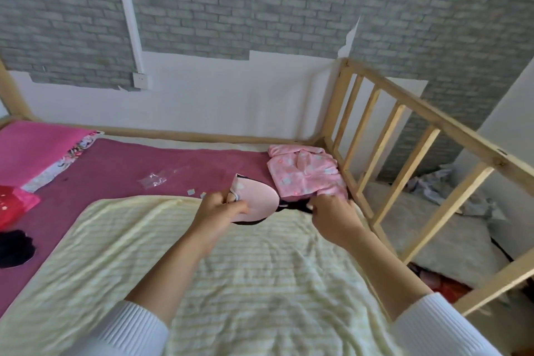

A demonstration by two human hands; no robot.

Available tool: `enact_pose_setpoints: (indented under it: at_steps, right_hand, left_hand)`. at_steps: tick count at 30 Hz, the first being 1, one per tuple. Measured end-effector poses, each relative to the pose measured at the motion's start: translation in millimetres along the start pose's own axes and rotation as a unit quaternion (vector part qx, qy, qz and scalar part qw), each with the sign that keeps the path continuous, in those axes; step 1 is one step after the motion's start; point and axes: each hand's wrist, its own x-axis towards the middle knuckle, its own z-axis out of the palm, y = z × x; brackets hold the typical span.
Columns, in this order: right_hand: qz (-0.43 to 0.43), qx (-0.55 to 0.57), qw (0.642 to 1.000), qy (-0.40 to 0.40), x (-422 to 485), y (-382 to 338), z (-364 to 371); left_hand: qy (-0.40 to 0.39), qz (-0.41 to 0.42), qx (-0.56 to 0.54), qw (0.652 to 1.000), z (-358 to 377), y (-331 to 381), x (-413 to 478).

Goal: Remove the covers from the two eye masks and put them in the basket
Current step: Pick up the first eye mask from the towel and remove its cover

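A pink eye mask [257, 196] with a black edge is held just above the pale yellow striped blanket [245, 269]. My left hand [219, 208] pinches its left end. My right hand [332, 215] grips the mask's dark strap end at the right, close to folded pink clothes. A clear plastic cover [157, 178] lies flat on the maroon sheet behind my left hand. I see no basket and only one mask.
Folded pink patterned clothes [306, 173] sit by the wooden bed rail [404, 136] on the right. A pink pillow [34, 147], a red bag [14, 202] and a black cloth [14, 248] lie at the left. Two small paper bits [191, 192] rest on the sheet.
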Motion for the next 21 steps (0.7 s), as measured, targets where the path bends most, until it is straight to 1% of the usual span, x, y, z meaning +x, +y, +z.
enact_pose_setpoints:
  at_steps: [1,2,3,4,5,6,7,8,9,10,11,12,13,14,15,16,19,21]
  right_hand:
    - [-0.011,0.061,0.995,-0.079,0,4,-2]
    - [-0.029,0.138,0.975,-0.169,-2,5,-4]
    - [-0.052,0.219,0.942,-0.247,-6,4,-6]
    - [-0.077,0.299,0.9,-0.309,-10,2,-7]
    - [-0.106,0.379,0.853,-0.342,-13,0,-8]
    - [-0.136,0.459,0.805,-0.349,-15,-3,-7]
    - [-0.156,0.546,0.755,-0.328,-16,-5,-6]
    - [-0.149,0.637,0.701,-0.285,-14,-8,-6]
    - [-0.123,0.715,0.649,-0.227,-11,-10,-8]
    - [-0.095,0.759,0.626,-0.156,-6,-11,-6]
    - [-0.079,0.759,0.642,-0.078,-1,-12,-5]
    - [-0.068,0.713,0.698,-0.001,3,-13,-2]
    - [-0.067,0.633,0.769,0.053,6,-17,-1]
    - [-0.075,0.55,0.828,0.074,6,-20,1]
    - [-0.092,0.488,0.865,0.072,7,-22,5]
    - [-0.103,0.459,0.88,0.062,7,-24,7]
    - [-0.121,0.446,0.886,0.045,9,-22,4]
    - [-0.125,0.434,0.892,0.03,9,-21,2]
  left_hand:
    - [0.016,0.005,0.008,1.0,-3,0,2]
    - [0.032,0.004,0.018,0.999,-5,1,3]
    - [0.049,-0.002,0.023,0.999,-7,0,4]
    - [0.063,-0.006,0.027,0.998,-8,0,5]
    - [0.07,-0.011,0.027,0.997,-8,0,6]
    - [0.072,-0.013,0.028,0.997,-8,0,5]
    - [0.07,-0.013,0.026,0.997,-7,0,4]
    - [0.068,-0.013,0.03,0.997,-6,0,3]
    - [0.068,-0.02,0.03,0.997,-6,0,1]
    - [0.065,-0.03,0.021,0.997,-5,1,1]
    - [0.055,-0.035,0.004,0.998,-3,2,0]
    - [0.044,-0.035,-0.003,0.998,-1,4,-1]
    - [0.035,-0.03,0.003,0.999,2,6,-2]
    - [0.024,-0.024,0.015,0.999,4,8,-2]
    - [0.012,-0.019,0.023,0.999,6,10,-3]
    - [-0.002,-0.018,0.027,0.999,7,11,-3]
    - [-0.062,-0.029,0.009,0.998,5,12,-6]
    - [-0.093,-0.021,-0.007,0.995,3,11,-6]
